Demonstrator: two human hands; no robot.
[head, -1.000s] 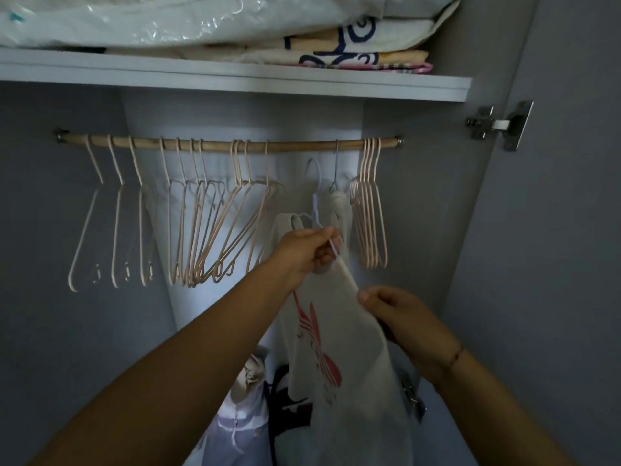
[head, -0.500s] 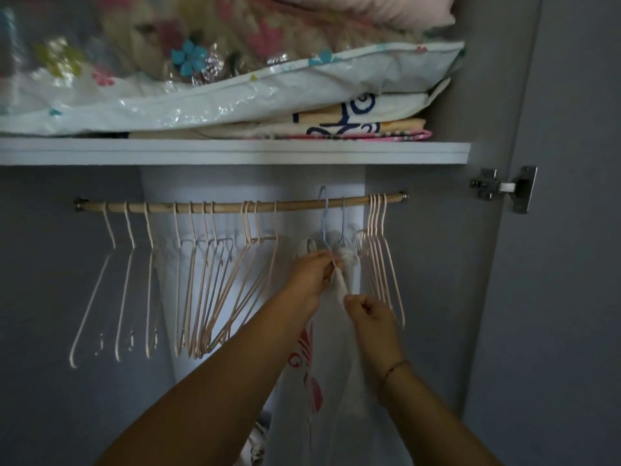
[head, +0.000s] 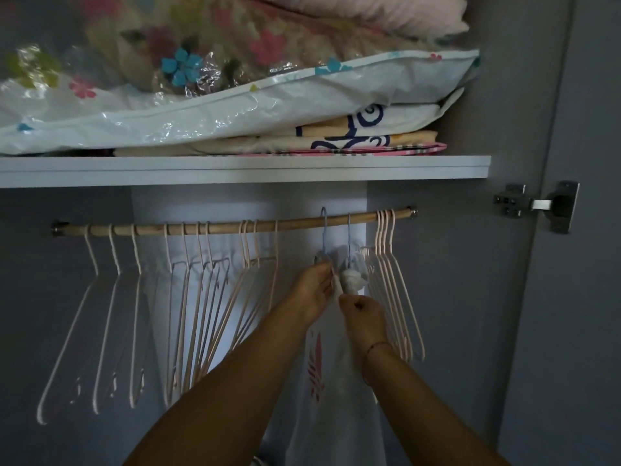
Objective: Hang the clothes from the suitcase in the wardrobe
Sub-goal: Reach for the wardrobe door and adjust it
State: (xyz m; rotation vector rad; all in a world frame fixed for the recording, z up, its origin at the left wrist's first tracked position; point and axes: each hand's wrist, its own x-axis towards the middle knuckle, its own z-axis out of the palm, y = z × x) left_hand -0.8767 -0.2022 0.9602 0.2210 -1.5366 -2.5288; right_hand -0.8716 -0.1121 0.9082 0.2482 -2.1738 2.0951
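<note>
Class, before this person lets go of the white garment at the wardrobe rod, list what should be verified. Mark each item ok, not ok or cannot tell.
1. Hook of the blue hanger over the wooden rod: ok, it loops over the top.
2. Grip of the left hand at that hanger's neck: ok.
3. Pinch of the right hand on the white garment: ok.
4. Room on the rod between the pink hangers: ok, though a second blue hanger hangs close by.
5. Garment seated evenly on the hanger's shoulders: cannot tell, the hands hide them.
</note>
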